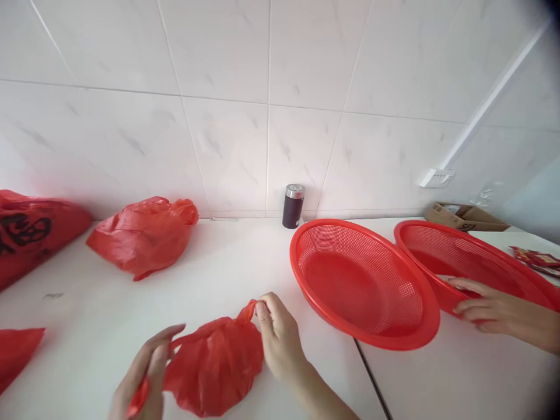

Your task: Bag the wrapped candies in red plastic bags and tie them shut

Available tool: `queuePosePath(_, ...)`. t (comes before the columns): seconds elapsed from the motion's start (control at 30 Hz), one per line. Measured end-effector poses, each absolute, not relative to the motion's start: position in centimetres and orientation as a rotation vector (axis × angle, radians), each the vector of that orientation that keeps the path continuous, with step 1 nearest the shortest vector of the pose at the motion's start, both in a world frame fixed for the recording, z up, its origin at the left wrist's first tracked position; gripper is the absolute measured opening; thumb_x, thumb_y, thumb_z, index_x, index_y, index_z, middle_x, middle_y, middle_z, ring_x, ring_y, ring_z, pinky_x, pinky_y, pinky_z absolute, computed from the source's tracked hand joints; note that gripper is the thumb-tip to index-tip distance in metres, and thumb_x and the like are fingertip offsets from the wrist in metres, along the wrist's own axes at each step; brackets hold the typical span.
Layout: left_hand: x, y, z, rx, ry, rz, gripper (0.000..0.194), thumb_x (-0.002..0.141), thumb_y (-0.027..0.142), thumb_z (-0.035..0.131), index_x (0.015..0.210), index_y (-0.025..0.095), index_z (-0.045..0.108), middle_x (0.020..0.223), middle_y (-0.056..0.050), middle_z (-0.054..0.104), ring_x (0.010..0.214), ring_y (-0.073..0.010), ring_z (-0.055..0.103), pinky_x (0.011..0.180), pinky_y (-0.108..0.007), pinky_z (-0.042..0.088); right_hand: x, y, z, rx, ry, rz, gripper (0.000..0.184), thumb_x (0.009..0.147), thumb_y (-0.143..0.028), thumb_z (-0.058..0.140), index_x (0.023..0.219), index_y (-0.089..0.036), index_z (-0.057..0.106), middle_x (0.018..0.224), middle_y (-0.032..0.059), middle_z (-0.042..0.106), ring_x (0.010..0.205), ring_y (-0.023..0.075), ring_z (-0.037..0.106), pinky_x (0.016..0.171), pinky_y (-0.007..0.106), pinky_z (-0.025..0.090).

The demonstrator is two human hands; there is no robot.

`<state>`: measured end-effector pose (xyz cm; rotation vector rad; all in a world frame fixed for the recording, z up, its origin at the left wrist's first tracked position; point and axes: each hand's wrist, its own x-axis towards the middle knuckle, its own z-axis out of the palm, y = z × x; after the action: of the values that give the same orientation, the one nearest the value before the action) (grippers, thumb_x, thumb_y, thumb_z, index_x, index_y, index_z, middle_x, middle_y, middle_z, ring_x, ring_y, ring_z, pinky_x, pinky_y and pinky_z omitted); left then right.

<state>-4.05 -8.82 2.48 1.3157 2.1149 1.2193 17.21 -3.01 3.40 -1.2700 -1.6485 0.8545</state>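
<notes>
Inside the left hand [130,382], the red bag [216,367] is partly hidden.

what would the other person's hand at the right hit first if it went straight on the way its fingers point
That hand would likely meet the side of the right-hand red basket, right at its fingertips; whether they already touch is hard to judge.
</notes>
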Motion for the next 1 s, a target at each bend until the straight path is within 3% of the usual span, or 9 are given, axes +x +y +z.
queuePosePath(0.07,-2.1,-7.5,3.4,1.327,2.002,1.205,0.039,0.089,0.059,0.036,0.102,0.032,0.061,0.107,0.002,0.066,0.099,-0.0213,0.060,0.081,-0.029,0.046,15.4,-3.1,3.1,-1.311,-1.832,0.668,0.031,0.101,-0.039,0.026,0.088,-0.024,0.050,0.084,0.0002,0.057,0.073,0.0143,0.053,0.064,0.024,0.037)
queuePosePath(0.17,-0.7,-6.0,3.7,1.423,1.958,1.045,0.033,0.092,0.055,0.032,0.084,0.029,0.052,0.076,0.004,0.062,0.067,-0.0176,0.054,0.068,-0.026,0.041,13.9,-2.9,2.0,-1.404,-2.053,0.495,0.031,0.101,-0.036,0.025,0.089,-0.024,0.050,0.080,-0.0004,0.058,0.058,0.0132,0.050,0.053,0.024,0.029)
queuePosePath(0.23,-1.2,-5.6,3.3,1.475,1.997,0.934,0.033,0.093,0.052,0.028,0.079,0.029,0.046,0.062,0.005,0.055,0.057,-0.0180,0.047,0.062,-0.026,0.038,14.1,-2.2,1.1,-1.443,-2.115,0.488,0.030,0.101,-0.035,0.025,0.086,-0.024,0.048,0.071,-0.0022,0.057,0.051,0.0123,0.046,0.049,0.024,0.023)
queuePosePath(0.43,-4.1,-5.2,1.7,1.459,2.180,0.694,0.033,0.092,0.053,0.027,0.079,0.031,0.047,0.064,0.004,0.056,0.059,-0.0190,0.044,0.060,-0.024,0.038,16.9,0.8,0.0,-1.510,-2.068,0.427,0.028,0.101,-0.031,0.024,0.088,-0.024,0.047,0.055,-0.0055,0.049,0.045,0.0115,0.038,0.049,0.023,0.018)
queuePosePath(0.63,-4.3,-4.1,0.5,1.557,2.244,0.309,0.029,0.093,0.041,0.025,0.093,0.032,0.052,0.101,0.001,0.067,0.077,-0.0217,0.058,0.064,-0.029,0.039,16.9,1.7,-2.0,-1.541,-2.034,0.439,0.026,0.098,-0.032,0.028,0.085,-0.023,0.048,0.054,-0.0036,0.046,0.044,0.0119,0.031,0.049,0.024,0.014)
queuePosePath(0.73,-4.3,-3.8,0.3,1.576,2.263,0.229,0.027,0.092,0.038,0.026,0.094,0.033,0.052,0.108,0.002,0.066,0.083,-0.0225,0.059,0.063,-0.030,0.038,16.7,1.7,-2.6,-1.528,-1.962,0.481,0.026,0.098,-0.034,0.028,0.084,-0.023,0.047,0.054,-0.0036,0.045,0.044,0.0121,0.029,0.049,0.025,0.014)
queuePosePath(0.9,-4.5,-4.7,1.0,1.497,2.332,0.203,0.020,0.089,0.030,0.031,0.096,0.033,0.049,0.085,0.000,0.067,0.071,-0.0237,0.056,0.061,-0.031,0.037,17.3,1.8,-2.6,-1.514,-1.685,0.605,0.027,0.099,-0.036,0.023,0.086,-0.024,0.043,0.051,-0.0061,0.034,0.044,0.0127,0.031,0.046,0.023,0.019)
queuePosePath(1.0,-4.5,-6.1,1.8,1.392,2.392,0.432,0.019,0.091,0.038,0.029,0.089,0.032,0.047,0.068,0.001,0.061,0.061,-0.0230,0.050,0.057,-0.031,0.037,17.6,1.8,-2.6,-1.467,-1.520,0.703,0.028,0.100,-0.040,0.020,0.086,-0.025,0.039,0.052,-0.0075,0.029,0.044,0.0124,0.029,0.044,0.022,0.022)
